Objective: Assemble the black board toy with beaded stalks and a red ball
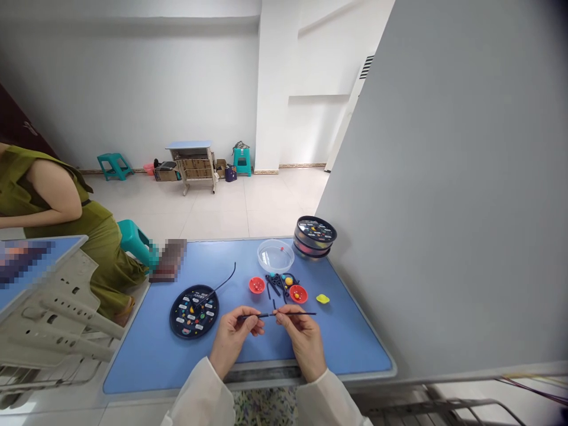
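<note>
My left hand [237, 334] pinches a short black rod [261, 316] near the table's front edge. Between the fingers of my right hand [302, 337] is a longer thin black rod [304, 313], its inner end meeting or almost meeting the other; I cannot tell if they join. To the left lies a round black disc [180, 319] with planet pictures and labels, a bent black rod [224, 282] rising from its middle. Beyond my hands are two red half-shells [257, 285] holding small beads, a pile of black parts [275, 284], a yellow ball [289, 281] and a yellow-green ringed piece [322, 299].
A clear round dish [270, 260] and a stacked round container [315, 236] stand at the back of the blue table [151, 361]. A brown object [171, 260] lies at the back left corner. A grey partition [444, 207] borders the right; a person [53, 189] sits left.
</note>
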### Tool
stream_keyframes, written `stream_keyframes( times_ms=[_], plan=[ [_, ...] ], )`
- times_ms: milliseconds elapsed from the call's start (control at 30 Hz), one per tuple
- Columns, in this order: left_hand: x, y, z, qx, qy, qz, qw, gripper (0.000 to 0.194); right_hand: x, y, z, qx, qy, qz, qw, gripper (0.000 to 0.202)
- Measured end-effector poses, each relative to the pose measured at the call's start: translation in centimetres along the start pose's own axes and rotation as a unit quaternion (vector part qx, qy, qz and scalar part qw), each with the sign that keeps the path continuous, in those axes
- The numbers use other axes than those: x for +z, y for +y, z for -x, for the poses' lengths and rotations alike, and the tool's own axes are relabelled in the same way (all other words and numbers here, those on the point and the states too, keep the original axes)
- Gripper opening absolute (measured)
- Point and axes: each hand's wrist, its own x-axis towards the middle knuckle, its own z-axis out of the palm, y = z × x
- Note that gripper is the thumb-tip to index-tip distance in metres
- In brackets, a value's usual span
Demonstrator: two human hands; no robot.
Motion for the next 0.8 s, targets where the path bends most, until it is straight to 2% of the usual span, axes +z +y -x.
stream_keyframes(
  times_ms=[500, 700, 800],
  plan=[
    [0.09, -0.10, -0.05, 0.000, -0.004, -0.006, 1.000, 0.031, -0.10, -0.10, 0.13, -0.020, -0.001, 0.021, 1.000, 0.022],
    [0.24, -0.26, -0.10, 0.001, -0.006, -0.034, 0.999, 0.031, -0.13, -0.06, 0.16, -0.044, -0.004, 0.066, 0.997, 0.020],
    [0.30, -0.40, -0.20, 0.003, -0.011, -0.042, 0.999, 0.031, -0.11, 0.08, 0.11, -0.032, 0.001, 0.070, 0.997, 0.021]
  ],
)
